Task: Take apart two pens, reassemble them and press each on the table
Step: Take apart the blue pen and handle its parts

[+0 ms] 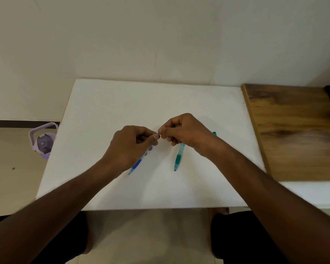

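White tabletop [107, 115] is being worked over: the blue pen [136, 164] is being gripped by the left hand [130, 145], its top end being pinched by the right hand [183, 130]. Beneath that wrist the green pen [178, 159] is lying; small parts risk being dropped.

This looks like a plain room in a home. A white table [103, 115] stands against a bare cream wall [160, 35]. To the right of the hands is a wooden board [293, 130]. Left of them, a lilac water bottle [43, 140] stands on the tiled floor [11, 178].
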{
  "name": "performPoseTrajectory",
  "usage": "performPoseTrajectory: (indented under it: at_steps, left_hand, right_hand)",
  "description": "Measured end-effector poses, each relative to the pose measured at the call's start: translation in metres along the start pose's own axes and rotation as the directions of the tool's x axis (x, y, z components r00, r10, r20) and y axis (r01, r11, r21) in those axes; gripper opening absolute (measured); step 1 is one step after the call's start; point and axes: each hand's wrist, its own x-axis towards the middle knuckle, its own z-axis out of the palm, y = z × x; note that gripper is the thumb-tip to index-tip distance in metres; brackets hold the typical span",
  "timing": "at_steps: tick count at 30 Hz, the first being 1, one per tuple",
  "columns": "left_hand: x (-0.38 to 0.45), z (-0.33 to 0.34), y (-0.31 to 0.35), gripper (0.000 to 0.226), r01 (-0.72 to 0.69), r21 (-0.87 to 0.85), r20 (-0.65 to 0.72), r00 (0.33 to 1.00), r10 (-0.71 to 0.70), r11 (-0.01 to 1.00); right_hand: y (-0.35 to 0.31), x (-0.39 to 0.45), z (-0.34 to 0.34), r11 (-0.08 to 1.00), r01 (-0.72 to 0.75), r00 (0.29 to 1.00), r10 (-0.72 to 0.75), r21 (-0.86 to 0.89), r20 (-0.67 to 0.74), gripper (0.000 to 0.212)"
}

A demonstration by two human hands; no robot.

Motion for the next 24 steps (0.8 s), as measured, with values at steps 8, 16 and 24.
performPoseTrajectory:
  at_steps: [8, 16, 24]
  left_hand:
    - [0.001, -0.003, 0.0, 0.026, -0.002, -0.01, 0.008, 1.0, 0.002, 1.0]
    - [-0.001, -0.005, 0.0, 0.026, 0.006, -0.006, 0.007, 1.0, -0.006, 1.0]
    - [0.002, -0.01, -0.015, 0.015, 0.035, -0.069, -0.016, 0.999, -0.036, 0.997]
  right_hand:
    - [-0.01, 0.002, 0.006, 0.997, -0.038, 0.999, 0.041, -0.071, 0.034, 0.019]
    - [-0.01, 0.004, 0.015, 0.993, -0.079, 0.997, 0.08, -0.089, 0.017, 0.017]
    - [0.003, 0.008, -0.023, 0.813, 0.098, 0.948, -0.252, -0.574, -0.194, 0.011]
